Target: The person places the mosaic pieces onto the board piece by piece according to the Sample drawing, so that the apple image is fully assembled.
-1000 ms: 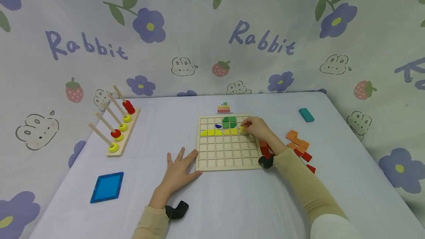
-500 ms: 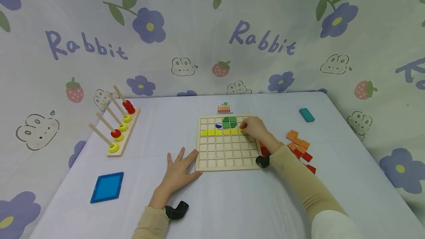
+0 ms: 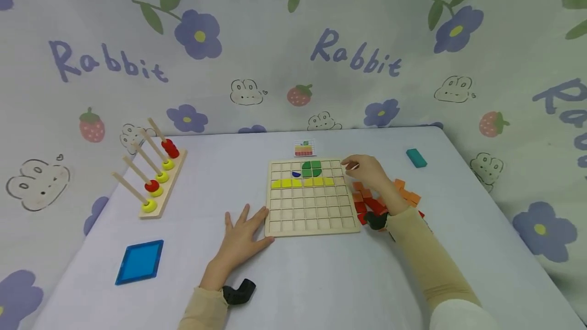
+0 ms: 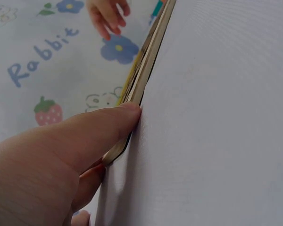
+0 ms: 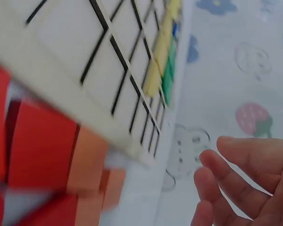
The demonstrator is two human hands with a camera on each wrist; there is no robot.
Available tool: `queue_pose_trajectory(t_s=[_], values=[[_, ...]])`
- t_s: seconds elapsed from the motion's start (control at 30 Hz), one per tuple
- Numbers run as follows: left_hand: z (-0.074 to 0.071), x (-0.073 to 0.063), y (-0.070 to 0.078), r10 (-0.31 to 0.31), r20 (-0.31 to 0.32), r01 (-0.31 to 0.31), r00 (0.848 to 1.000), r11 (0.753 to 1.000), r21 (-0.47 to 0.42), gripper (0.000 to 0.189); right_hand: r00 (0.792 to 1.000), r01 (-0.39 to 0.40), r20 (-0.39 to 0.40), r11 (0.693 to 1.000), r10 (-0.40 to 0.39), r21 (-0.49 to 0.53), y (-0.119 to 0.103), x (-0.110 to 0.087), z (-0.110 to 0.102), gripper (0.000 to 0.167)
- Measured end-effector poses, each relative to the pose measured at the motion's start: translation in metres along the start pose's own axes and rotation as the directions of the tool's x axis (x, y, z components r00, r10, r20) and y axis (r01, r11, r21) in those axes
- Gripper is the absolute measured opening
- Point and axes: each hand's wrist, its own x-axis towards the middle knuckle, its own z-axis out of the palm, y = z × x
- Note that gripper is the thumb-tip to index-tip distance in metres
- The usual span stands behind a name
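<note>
Board (image 3: pixel 303 209) sits on the table (image 3: pixel 316 279), left hand (image 3: pixel 242 233) spread against its near-left corner, likely steadying it; right hand (image 3: pixel 369 172), loosely curved, empty, hovers by the far-right corner, tiles (image 3: pixel 377 206) alongside, seemingly for reach

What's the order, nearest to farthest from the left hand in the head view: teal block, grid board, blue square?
1. Grid board: touching the left hand, on its right.
2. Blue square: to that hand's left.
3. Teal block: far right, toward the back.
</note>
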Motion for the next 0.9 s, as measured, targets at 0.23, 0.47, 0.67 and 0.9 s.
queue_pose_trajectory(t_s=[0.23, 0.47, 0.67, 0.9], values=[[-0.005, -0.004, -0.007, -0.018, -0.013, 0.018, 1.0, 1.0, 0.009, 0.072, 0.998, -0.052, -0.039, 0.997, 0.054, 0.049, 0.032, -0.023, -0.014, 0.029], [-0.003, -0.001, -0.006, 0.0, -0.008, 0.0, 1.0, 1.0, -0.009, 0.072, 0.977, -0.164, -0.116, 0.978, 0.179, 0.129, 0.072, -0.055, -0.035, 0.034], [0.0, 0.002, -0.005, 0.007, -0.008, -0.007, 1.0, 1.0, -0.019, 0.072, 0.952, -0.264, -0.144, 0.962, 0.272, 0.068, 0.091, -0.071, -0.049, 0.037], [0.006, 0.005, -0.002, 0.016, -0.011, -0.017, 1.0, 1.0, -0.018, 0.072, 0.969, -0.226, -0.106, 0.974, 0.222, -0.03, 0.107, -0.068, -0.039, 0.045]])
